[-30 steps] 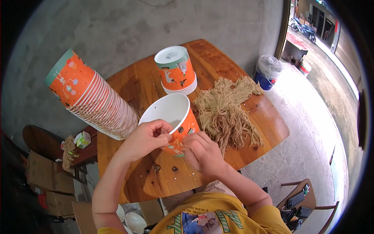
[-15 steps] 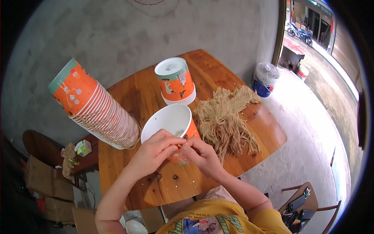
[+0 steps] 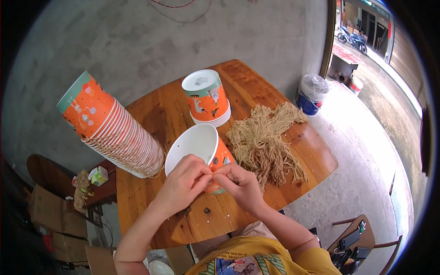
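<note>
A white-lined orange paper bucket (image 3: 195,143) with a printed outside leans on its side on the wooden table, and a small dark hole shows in its wall. Against its near outer side, my left hand (image 3: 181,183) and my right hand (image 3: 242,187) meet fingertip to fingertip. Both are closed in a pinch. Whatever lies between the fingertips is too small or too hidden to name. Just right of the bucket is a loose heap of tan cords (image 3: 268,144).
A long leaning stack of nested buckets (image 3: 130,142) stands at the left, cords along its side. Behind my bucket, a short upside-down stack (image 3: 206,101) rests on the wooden table (image 3: 316,151). A blue pail (image 3: 309,101) is on the floor beyond; a chair holding dark items (image 3: 350,240) is lower right.
My fingertips have come closer together and moved slightly down and left. The bucket has turned a little, so more of its orange side shows by my fingers.
</note>
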